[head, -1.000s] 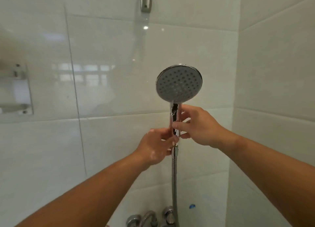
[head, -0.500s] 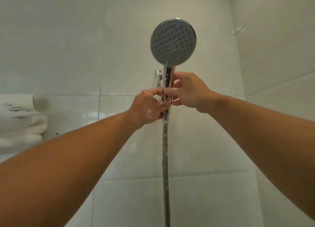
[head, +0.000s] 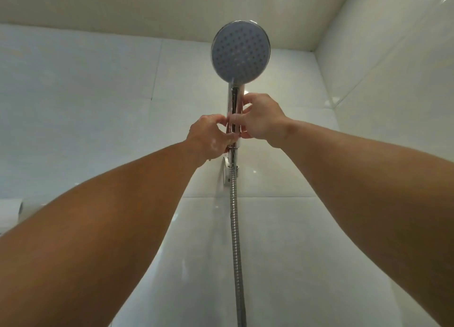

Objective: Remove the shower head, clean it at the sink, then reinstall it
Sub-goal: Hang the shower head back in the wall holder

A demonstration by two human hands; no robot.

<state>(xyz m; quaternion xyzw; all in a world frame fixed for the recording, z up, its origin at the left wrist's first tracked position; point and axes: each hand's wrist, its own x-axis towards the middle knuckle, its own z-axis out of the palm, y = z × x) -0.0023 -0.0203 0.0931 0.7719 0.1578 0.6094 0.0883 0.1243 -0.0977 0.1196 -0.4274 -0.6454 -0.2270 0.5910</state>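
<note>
Both hands grip the shower handle, lifted to the wall bracket for remounting.

The right hand [head: 262, 120] curls its fingers round the chrome handle [head: 234, 98], and the left hand [head: 208, 140] pinches its lower end, just above the hose [head: 236, 228] joint. The shower head [head: 240, 51] stands upright above them, spray face toward the camera, close under the ceiling [head: 147, 2]. Over the last second it has risen. The wall bracket [head: 226, 173] was first well above the head, then behind the hands, and now sits just below them, at the handle's foot. Whether the foot is seated I cannot tell. I judge this the reinstalling step, nearly done; lowering the foot into the bracket and letting go remain.
</note>
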